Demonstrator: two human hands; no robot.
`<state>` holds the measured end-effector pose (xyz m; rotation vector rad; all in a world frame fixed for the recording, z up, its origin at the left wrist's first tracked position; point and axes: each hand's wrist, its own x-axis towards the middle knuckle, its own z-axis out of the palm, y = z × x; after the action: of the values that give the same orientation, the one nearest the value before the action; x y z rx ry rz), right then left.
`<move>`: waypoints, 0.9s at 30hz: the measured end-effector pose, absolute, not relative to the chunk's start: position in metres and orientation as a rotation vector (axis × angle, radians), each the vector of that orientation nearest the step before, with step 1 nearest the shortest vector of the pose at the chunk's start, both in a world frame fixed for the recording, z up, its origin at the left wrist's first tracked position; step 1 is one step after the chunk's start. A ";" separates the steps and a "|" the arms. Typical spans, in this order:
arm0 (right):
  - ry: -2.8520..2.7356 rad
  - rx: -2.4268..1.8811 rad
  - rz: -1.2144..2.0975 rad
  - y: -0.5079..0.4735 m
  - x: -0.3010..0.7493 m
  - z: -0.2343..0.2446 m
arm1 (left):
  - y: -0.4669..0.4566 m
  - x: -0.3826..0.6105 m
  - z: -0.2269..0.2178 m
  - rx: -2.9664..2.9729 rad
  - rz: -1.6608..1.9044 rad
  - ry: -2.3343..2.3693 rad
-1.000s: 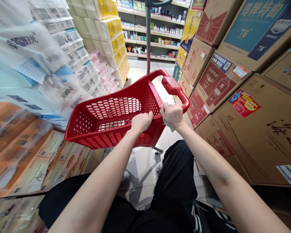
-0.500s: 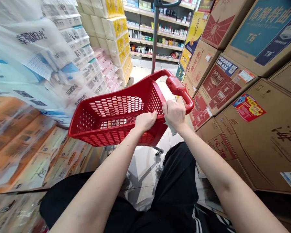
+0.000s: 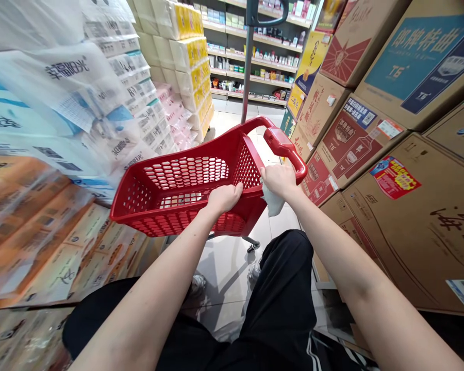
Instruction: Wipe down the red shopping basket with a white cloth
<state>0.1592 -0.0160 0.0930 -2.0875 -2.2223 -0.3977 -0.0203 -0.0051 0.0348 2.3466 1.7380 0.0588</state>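
Observation:
A red plastic shopping basket on wheels (image 3: 170,193) stands in a narrow shop aisle in front of me, with nothing inside it. My left hand (image 3: 224,197) is closed over the basket's near rim. My right hand (image 3: 279,179) is closed on the same rim beside the red handle (image 3: 284,146) and also holds a crumpled white tissue (image 3: 272,203) that hangs below the palm. Below me are my black trousers (image 3: 282,288).
Stacked tissue and toilet paper packs (image 3: 62,129) wall the left side. Cardboard boxes (image 3: 402,170) are piled high on the right. A grey metal pole (image 3: 248,62) rises behind the basket. Shelves of small goods (image 3: 263,56) cross the far end over pale floor tiles (image 3: 228,268).
My right hand has slid a little along the rim and more of the white tissue shows under it. The basket and view shifted slightly; my left hand keeps its grip.

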 end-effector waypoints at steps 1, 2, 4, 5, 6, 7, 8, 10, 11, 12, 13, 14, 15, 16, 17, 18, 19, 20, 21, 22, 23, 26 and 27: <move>-2.195 -2.079 -0.412 -0.019 0.157 0.091 | -0.004 -0.021 0.035 2.342 0.057 1.743; -2.178 -2.050 -0.438 -0.022 0.155 0.087 | -0.003 -0.022 0.035 2.334 0.059 1.751; -2.188 -1.939 -0.510 -0.032 0.153 0.081 | -0.002 -0.024 0.034 2.309 0.077 1.774; -2.216 -1.865 -0.548 -0.036 0.154 0.078 | -0.001 -0.025 0.034 2.297 0.087 1.783; -2.261 -1.782 -0.583 -0.040 0.157 0.076 | -0.001 -0.026 0.034 2.288 0.096 1.787; -2.319 -1.694 -0.612 -0.044 0.161 0.075 | -0.001 -0.027 0.034 2.285 0.103 1.788; -2.387 -1.603 -0.635 -0.046 0.166 0.075 | -0.001 -0.027 0.034 2.284 0.104 1.788; -2.540 -1.428 -0.666 -0.047 0.180 0.079 | -0.002 -0.027 0.034 2.292 0.102 1.790; -2.598 -1.370 -0.680 -0.046 0.188 0.081 | -0.002 -0.027 0.034 2.295 0.105 1.791; -2.638 -1.339 -0.693 -0.045 0.196 0.084 | -0.002 -0.026 0.035 2.299 0.109 1.788; -2.660 -1.333 -0.707 -0.043 0.203 0.086 | -0.003 -0.025 0.036 2.303 0.113 1.781; -2.665 -1.345 -0.720 -0.041 0.209 0.088 | -0.003 -0.024 0.036 2.307 0.114 1.771; -2.660 -1.366 -0.728 -0.040 0.214 0.088 | -0.003 -0.023 0.037 2.312 0.111 1.758; -2.649 -1.387 -0.731 -0.038 0.217 0.088 | -0.003 -0.023 0.038 2.318 0.102 1.748; -2.629 -1.411 -0.730 -0.037 0.218 0.087 | -0.003 -0.022 0.038 2.329 0.090 1.741; -2.594 -1.444 -0.727 -0.036 0.217 0.085 | -0.003 -0.022 0.038 2.346 0.078 1.735; -2.552 -1.479 -0.723 -0.036 0.213 0.083 | -0.004 -0.021 0.038 2.375 0.069 1.727; -2.509 -1.512 -0.715 -0.036 0.207 0.080 | -0.004 -0.021 0.038 2.409 0.064 1.720; -2.456 -1.551 -0.712 -0.036 0.199 0.076 | -0.005 -0.021 0.037 2.442 0.062 1.716; -2.420 -1.575 -0.703 -0.036 0.191 0.072 | -0.005 -0.022 0.037 2.470 0.064 1.714; -2.389 -1.597 -0.695 -0.037 0.181 0.068 | -0.006 -0.022 0.036 2.487 0.069 1.713; -2.236 -1.703 -0.688 -0.038 0.160 0.061 | -0.006 -0.023 0.035 2.454 0.086 1.752; -2.220 -1.718 -0.686 -0.038 0.157 0.061 | -0.005 -0.023 0.035 2.432 0.093 1.765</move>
<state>0.1572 -0.0382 0.0607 -1.7177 -2.2200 -0.6859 -0.0228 -0.0049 0.0353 2.4321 1.7652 0.0928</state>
